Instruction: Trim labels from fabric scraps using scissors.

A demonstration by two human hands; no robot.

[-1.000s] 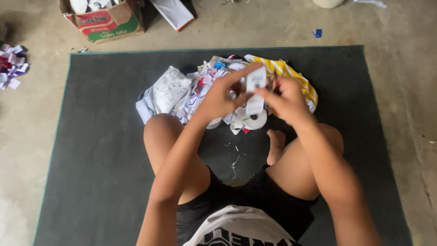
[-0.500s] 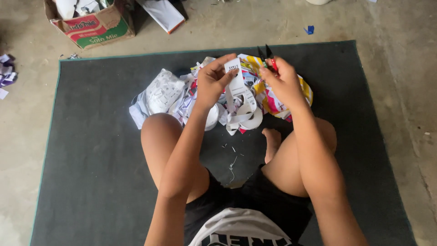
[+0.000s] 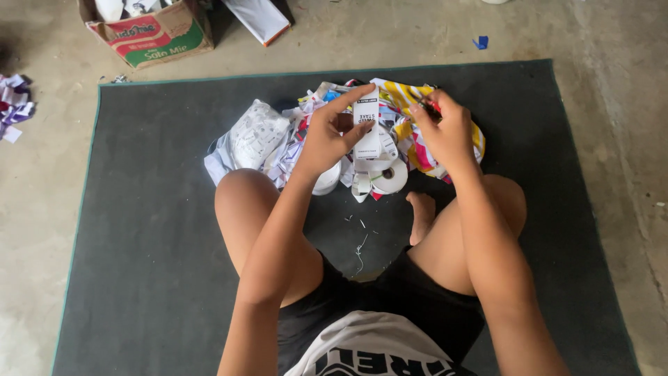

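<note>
White paper label strip, printed in black, sits upper centre of the frame, pinched upright in my left hand: thumb on its near face, index finger across the top edge. Lower end trails into a loose white paper roll lying on the dark grey floor mat.

Right hand is just right of the strip, not touching it. Fingers clenched around a small red-and-black item; too hidden to tell what it is.

Change versus one second ago: both hands were then bunched together low over the scrap pile, strip folded between them. Half a second ago they had begun to part. Now they're clearly apart and higher in frame, strip pulled out to full length and flat to the camera. I read that as the strip freed from the pile and presented for work, but that's judgement only.

Around it: yellow-and-white striped wrapper behind the right hand, crumpled white printed plastic bag left of the pile, cardboard box with red-and-green print upper left, small heap of purple and white scraps at far left edge on concrete.
</note>
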